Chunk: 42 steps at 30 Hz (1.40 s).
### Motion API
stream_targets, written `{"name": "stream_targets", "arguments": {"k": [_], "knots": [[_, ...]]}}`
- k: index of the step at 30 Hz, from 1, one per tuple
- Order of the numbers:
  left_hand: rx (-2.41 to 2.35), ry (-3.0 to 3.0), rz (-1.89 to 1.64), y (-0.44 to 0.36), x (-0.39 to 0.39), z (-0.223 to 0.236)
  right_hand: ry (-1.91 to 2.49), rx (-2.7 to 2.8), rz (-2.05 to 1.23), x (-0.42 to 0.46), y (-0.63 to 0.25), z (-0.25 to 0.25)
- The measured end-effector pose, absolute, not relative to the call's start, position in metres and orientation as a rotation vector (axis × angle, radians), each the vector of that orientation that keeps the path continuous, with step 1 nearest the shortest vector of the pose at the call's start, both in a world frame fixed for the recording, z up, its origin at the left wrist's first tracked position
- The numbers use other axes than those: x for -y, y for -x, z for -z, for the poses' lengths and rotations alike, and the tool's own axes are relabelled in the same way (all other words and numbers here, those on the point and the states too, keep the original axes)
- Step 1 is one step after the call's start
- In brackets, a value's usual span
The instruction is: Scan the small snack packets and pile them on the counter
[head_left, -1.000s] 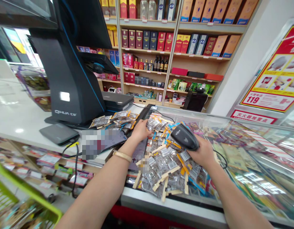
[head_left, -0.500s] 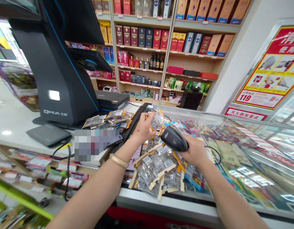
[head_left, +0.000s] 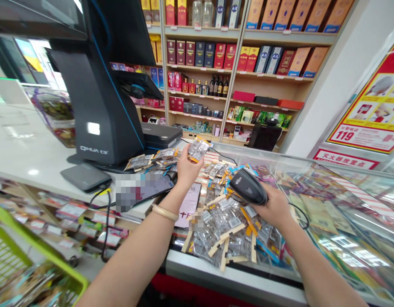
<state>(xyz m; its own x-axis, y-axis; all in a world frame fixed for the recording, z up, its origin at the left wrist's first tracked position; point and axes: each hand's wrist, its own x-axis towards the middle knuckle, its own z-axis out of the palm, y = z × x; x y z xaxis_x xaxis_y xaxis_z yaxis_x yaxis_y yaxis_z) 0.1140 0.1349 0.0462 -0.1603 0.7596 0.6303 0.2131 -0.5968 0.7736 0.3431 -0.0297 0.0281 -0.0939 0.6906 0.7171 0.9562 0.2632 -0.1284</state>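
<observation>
Lime-green plastic marks the far left, where a basket (head_left: 48, 249) holds packaged goods low beside the white tabletop (head_left: 14, 153). On that tabletop stand a jar (head_left: 54, 108) with a purple handle and, to its right, a black display terminal (head_left: 102, 111). A flat grey box (head_left: 86, 177) lies in front of the terminal's base. Next comes a dark phone-like device (head_left: 156, 187), partly blurred out, with a smaller heap of packets (head_left: 139, 162) just behind it.

The left hand (head_left: 188, 170), gold-coloured bracelet (head_left: 165, 212) at its wrist, is clamped on one clear, orange-edged packet (head_left: 198, 149), held up above the tabletop. A pale printed panel (head_left: 193, 198) lies just right of that forearm. Further right, a large loose pile of packets (head_left: 224, 217) spreads over the glass tabletop (head_left: 360, 213).

Above the pile is a black handheld scanner (head_left: 248, 185), its nose pointing left, apart from the raised packet. The right hand (head_left: 275, 204) is wrapped around its grip. A red-and-yellow poster (head_left: 369, 102) hangs at the far right.
</observation>
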Motion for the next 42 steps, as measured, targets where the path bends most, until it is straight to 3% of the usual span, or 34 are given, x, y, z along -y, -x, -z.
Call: {"name": "stream_targets", "arguments": {"k": [5,9,14,21,26,32,42], "knots": [[-1.148,-0.956,-1.977,-0.085,-0.163,-0.059,1.477,1.819,0.506,0.030,-0.344,-0.028],[-0.992,-0.826,-1.912,-0.076,-0.175,-0.054,1.470,1.805,0.519,0.030,-0.344,-0.029],[-1.050,-1.223,-1.667,-0.090,-0.172,-0.038,1.515,1.756,0.520,0.030,-0.345,-0.030],[-1.050,-2.268,-1.002,-0.122,-0.155,-0.012,1.497,1.776,0.492,0.031,-0.345,-0.030],[-1.106,-2.386,-0.668,-0.125,-0.155,-0.008,1.495,1.777,0.487,0.030,-0.345,-0.030],[-1.090,-2.255,-0.736,-0.123,-0.158,-0.011,1.501,1.768,0.490,0.030,-0.344,-0.031],[-0.951,-1.779,-1.240,-0.128,-0.140,-0.020,1.512,1.779,0.447,0.031,-0.344,-0.031]]}}
